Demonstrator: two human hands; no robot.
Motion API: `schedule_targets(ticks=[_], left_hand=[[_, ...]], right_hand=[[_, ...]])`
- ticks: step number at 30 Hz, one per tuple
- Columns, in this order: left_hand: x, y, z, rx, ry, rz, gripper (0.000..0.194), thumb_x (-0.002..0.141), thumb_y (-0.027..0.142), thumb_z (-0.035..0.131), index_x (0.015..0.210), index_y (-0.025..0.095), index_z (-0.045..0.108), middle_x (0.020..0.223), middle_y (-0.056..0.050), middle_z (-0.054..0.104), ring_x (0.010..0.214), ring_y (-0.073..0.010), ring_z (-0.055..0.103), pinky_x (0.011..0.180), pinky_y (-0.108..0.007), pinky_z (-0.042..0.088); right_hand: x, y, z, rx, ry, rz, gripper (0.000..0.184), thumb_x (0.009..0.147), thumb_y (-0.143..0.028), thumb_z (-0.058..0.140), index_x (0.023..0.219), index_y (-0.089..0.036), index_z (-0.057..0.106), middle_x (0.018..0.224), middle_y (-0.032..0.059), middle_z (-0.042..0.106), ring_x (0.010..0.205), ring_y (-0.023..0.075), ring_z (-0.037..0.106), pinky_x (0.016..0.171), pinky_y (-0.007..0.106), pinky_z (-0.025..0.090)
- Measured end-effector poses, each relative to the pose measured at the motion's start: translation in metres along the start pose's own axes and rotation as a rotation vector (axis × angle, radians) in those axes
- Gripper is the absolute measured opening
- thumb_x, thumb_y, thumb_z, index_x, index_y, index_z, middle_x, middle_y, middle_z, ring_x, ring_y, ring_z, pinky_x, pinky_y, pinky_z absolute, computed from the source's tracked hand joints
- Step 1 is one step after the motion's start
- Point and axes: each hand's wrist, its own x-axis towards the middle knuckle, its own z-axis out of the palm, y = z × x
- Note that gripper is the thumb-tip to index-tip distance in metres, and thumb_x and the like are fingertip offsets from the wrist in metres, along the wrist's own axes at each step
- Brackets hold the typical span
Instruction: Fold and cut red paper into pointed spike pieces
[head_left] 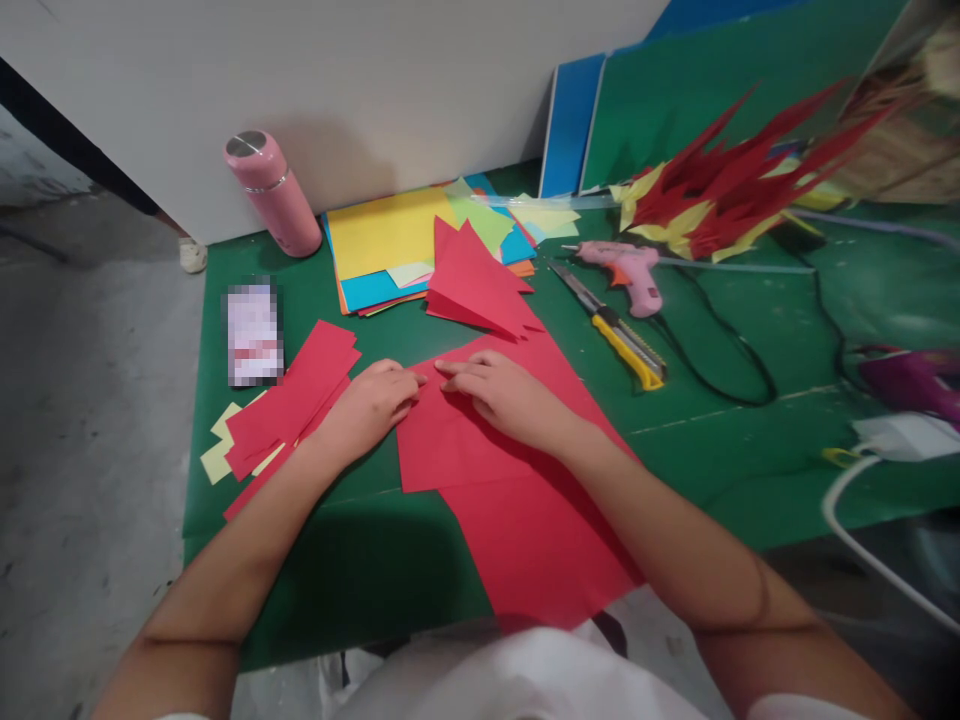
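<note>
A large red paper sheet (525,520) lies on the green mat (360,570) in front of me, with its upper part folded over. My left hand (367,405) presses on the folded edge at the sheet's left, fingers curled and together. My right hand (499,390) lies flat on the red paper just right of it, fingers stretched out toward the left hand. The fingertips of both hands nearly meet on the crease. Neither hand lifts anything.
Red paper strips (292,405) lie left of my hands, folded red triangles (476,285) behind them, a coloured paper stack (390,240) further back. A pink flask (274,190), a phone (255,335), a yellow utility knife (622,335), a pink glue gun (630,275) with cable and a red-yellow paper piece (720,200) stand around.
</note>
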Motion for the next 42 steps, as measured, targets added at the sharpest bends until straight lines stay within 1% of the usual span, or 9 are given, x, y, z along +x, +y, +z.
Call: schedule_targets(ticks=[8, 13, 16, 20, 25, 30, 34, 37, 42], left_hand=[[0.002, 0.002, -0.002, 0.094, 0.015, 0.06, 0.017, 0.092, 0.008, 0.055, 0.079, 0.017, 0.062, 0.093, -0.006, 0.071, 0.081, -0.0174, 0.059, 0.079, -0.033, 0.049], [0.001, 0.002, -0.002, 0.099, 0.011, 0.014, 0.018, 0.091, 0.006, 0.053, 0.079, 0.017, 0.062, 0.09, -0.005, 0.07, 0.081, -0.0179, 0.059, 0.079, -0.034, 0.049], [0.002, 0.002, -0.002, 0.088, 0.004, 0.025, 0.018, 0.091, 0.007, 0.052, 0.08, 0.018, 0.061, 0.091, -0.006, 0.071, 0.081, -0.0179, 0.06, 0.08, -0.035, 0.05], [0.002, 0.002, -0.002, 0.072, -0.001, 0.023, 0.017, 0.091, 0.006, 0.051, 0.082, 0.017, 0.061, 0.097, -0.007, 0.071, 0.085, -0.0183, 0.062, 0.083, -0.037, 0.052], [0.001, 0.002, 0.002, 0.09, -0.042, 0.012, 0.017, 0.09, 0.005, 0.051, 0.083, 0.017, 0.06, 0.117, -0.01, 0.069, 0.093, -0.0191, 0.063, 0.086, -0.038, 0.052], [0.002, 0.003, 0.002, 0.124, -0.088, -0.004, 0.018, 0.09, 0.005, 0.051, 0.08, 0.016, 0.06, 0.112, -0.009, 0.072, 0.086, -0.0187, 0.058, 0.079, -0.034, 0.052], [0.004, 0.005, -0.001, 0.154, -0.086, 0.01, 0.019, 0.09, 0.005, 0.05, 0.081, 0.016, 0.061, 0.118, -0.01, 0.069, 0.089, -0.0187, 0.058, 0.082, -0.035, 0.051], [0.004, 0.008, -0.005, 0.2, -0.076, 0.014, 0.016, 0.089, 0.007, 0.053, 0.081, 0.017, 0.063, 0.105, -0.008, 0.072, 0.091, -0.0211, 0.059, 0.083, -0.037, 0.049], [0.003, 0.018, -0.016, 0.251, -0.036, -0.056, 0.014, 0.08, 0.01, 0.056, 0.077, 0.018, 0.067, 0.081, -0.005, 0.071, 0.085, -0.0233, 0.06, 0.08, -0.04, 0.045]], right_hand=[[0.0, 0.001, 0.001, 0.001, 0.008, -0.006, 0.033, 0.093, -0.007, 0.043, 0.107, -0.018, 0.07, 0.136, 0.0063, 0.064, 0.097, 0.0246, 0.057, 0.08, 0.04, 0.051], [0.0, 0.001, 0.001, 0.004, 0.008, -0.004, 0.032, 0.093, -0.007, 0.045, 0.107, -0.019, 0.07, 0.135, 0.0059, 0.065, 0.096, 0.0239, 0.057, 0.081, 0.039, 0.051], [0.0, 0.001, 0.001, -0.007, 0.008, -0.004, 0.031, 0.093, -0.007, 0.045, 0.106, -0.019, 0.07, 0.135, 0.0061, 0.064, 0.096, 0.024, 0.057, 0.08, 0.039, 0.051], [0.001, 0.0, 0.001, -0.013, 0.005, 0.002, 0.031, 0.093, -0.007, 0.044, 0.106, -0.019, 0.071, 0.135, 0.0061, 0.064, 0.095, 0.024, 0.057, 0.08, 0.039, 0.051], [0.001, 0.0, 0.001, -0.03, -0.002, -0.006, 0.03, 0.093, -0.008, 0.044, 0.105, -0.017, 0.071, 0.136, 0.0086, 0.064, 0.093, 0.0244, 0.056, 0.079, 0.04, 0.05], [0.0, 0.001, 0.002, -0.048, -0.007, -0.013, 0.03, 0.093, -0.008, 0.044, 0.103, -0.017, 0.071, 0.136, 0.0067, 0.064, 0.091, 0.0241, 0.056, 0.077, 0.039, 0.05], [0.001, 0.001, 0.001, -0.038, 0.004, -0.019, 0.031, 0.093, -0.008, 0.043, 0.103, -0.018, 0.071, 0.136, 0.0072, 0.064, 0.092, 0.0241, 0.057, 0.076, 0.04, 0.05], [0.001, 0.001, 0.001, -0.022, 0.011, -0.013, 0.033, 0.093, -0.007, 0.042, 0.105, -0.018, 0.071, 0.135, 0.0071, 0.064, 0.095, 0.0244, 0.057, 0.078, 0.04, 0.051], [0.0, 0.001, 0.002, -0.004, 0.019, -0.009, 0.034, 0.092, -0.006, 0.043, 0.107, -0.019, 0.071, 0.135, 0.0057, 0.064, 0.096, 0.024, 0.057, 0.079, 0.039, 0.052]])
